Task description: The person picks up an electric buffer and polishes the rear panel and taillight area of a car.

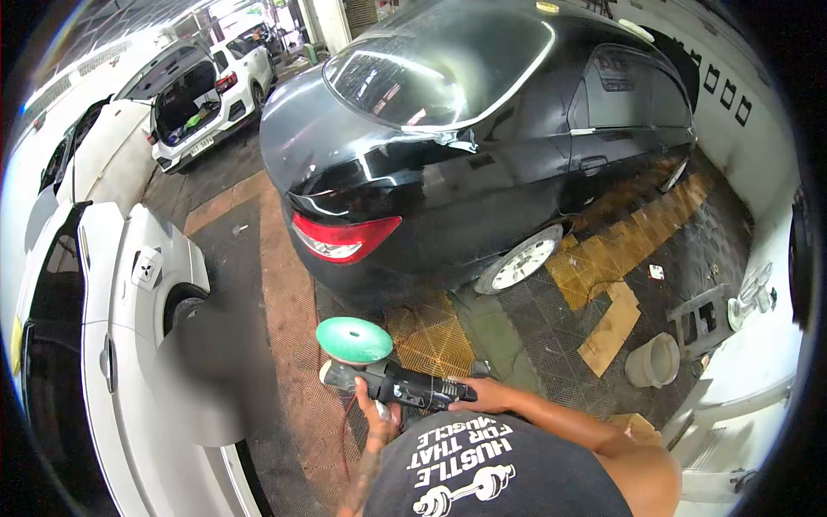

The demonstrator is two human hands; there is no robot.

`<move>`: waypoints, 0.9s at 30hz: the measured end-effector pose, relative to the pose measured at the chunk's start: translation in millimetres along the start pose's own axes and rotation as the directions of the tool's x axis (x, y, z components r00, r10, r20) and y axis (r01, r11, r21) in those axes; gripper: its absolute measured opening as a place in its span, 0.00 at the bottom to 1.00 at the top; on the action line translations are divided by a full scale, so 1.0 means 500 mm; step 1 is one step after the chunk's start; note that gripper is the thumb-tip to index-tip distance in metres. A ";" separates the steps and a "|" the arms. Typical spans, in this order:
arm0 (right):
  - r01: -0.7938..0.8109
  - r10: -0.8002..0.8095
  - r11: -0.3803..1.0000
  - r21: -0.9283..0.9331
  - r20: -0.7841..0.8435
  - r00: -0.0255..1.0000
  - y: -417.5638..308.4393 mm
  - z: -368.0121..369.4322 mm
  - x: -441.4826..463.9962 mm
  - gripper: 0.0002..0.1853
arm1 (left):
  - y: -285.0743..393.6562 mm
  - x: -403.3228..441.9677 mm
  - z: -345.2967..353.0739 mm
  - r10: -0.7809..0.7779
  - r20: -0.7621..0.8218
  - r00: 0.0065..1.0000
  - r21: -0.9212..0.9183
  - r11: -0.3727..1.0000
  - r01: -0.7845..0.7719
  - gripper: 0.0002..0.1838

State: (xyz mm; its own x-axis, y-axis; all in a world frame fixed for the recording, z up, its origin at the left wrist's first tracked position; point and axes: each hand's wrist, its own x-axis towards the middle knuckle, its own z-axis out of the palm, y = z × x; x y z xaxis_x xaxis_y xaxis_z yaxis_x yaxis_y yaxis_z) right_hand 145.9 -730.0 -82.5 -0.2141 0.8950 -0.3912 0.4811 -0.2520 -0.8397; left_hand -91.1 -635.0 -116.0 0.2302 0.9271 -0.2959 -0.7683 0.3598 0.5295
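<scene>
A black car polisher (405,383) with a round green pad (354,340) is held in front of my body, the pad turned upward. My left hand (379,415) is closed on it near the head, the thumb along its side. My right hand (481,395) grips the rear end of its body. Beyond the polisher stands a black car (482,198), its rear corner and red tail light (346,237) nearest to me. The pad is apart from the car's bodywork. Masking tape edges the rear window (401,82).
A white vehicle (121,284) stands close on the left, partly behind a grey blur. Farther back is a white car (202,103) with its tailgate raised. On the right are a bucket (652,361), a cardboard piece (610,332) and a wall (758,164). Grating tiles (431,336) cover the floor.
</scene>
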 end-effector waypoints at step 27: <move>0.040 0.079 0.990 0.135 -0.766 0.638 0.168 -0.434 0.188 0.35 | -0.334 0.545 0.585 -0.417 0.646 0.639 0.661 0.724 -0.197 0.31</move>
State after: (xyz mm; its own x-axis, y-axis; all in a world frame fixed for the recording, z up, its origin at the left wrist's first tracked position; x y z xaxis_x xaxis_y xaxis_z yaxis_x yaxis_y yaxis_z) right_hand 350.7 -587.5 -108.1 0.5523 0.8332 -0.0274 0.3528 -0.2634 -0.8978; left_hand 274.8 -411.8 -52.7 0.8533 0.5109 0.1043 -0.2068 0.1481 0.9671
